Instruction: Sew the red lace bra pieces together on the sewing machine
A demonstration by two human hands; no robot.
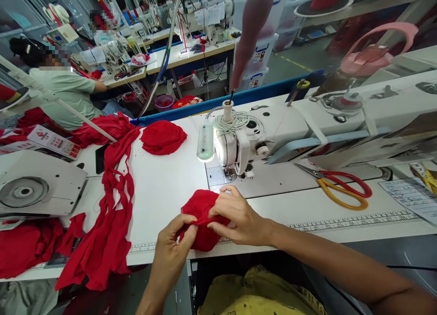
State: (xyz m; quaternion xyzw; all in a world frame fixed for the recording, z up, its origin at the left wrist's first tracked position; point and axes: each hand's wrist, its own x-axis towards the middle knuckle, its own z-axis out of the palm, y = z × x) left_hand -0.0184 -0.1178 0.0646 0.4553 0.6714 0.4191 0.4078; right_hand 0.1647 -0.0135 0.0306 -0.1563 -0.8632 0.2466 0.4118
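A piece of red fabric (201,203) is held at the front edge of the white sewing table, just before the sewing machine (235,146). My left hand (175,235) pinches its left side between thumb and forefinger. On the right side, my right hand (235,217) grips a fold of the same cloth with thumb and fingers closed. The machine's lit needle area lies a little beyond the cloth, apart from it. What the fingers hide of the fabric's edge I cannot make out.
Scissors (336,187) with red and orange handles lie on the right. A round stack of red fabric (164,137) sits at the back left. Long red strips (114,215) hang over the left table edge. A co-worker (64,94) sits beyond, at the left.
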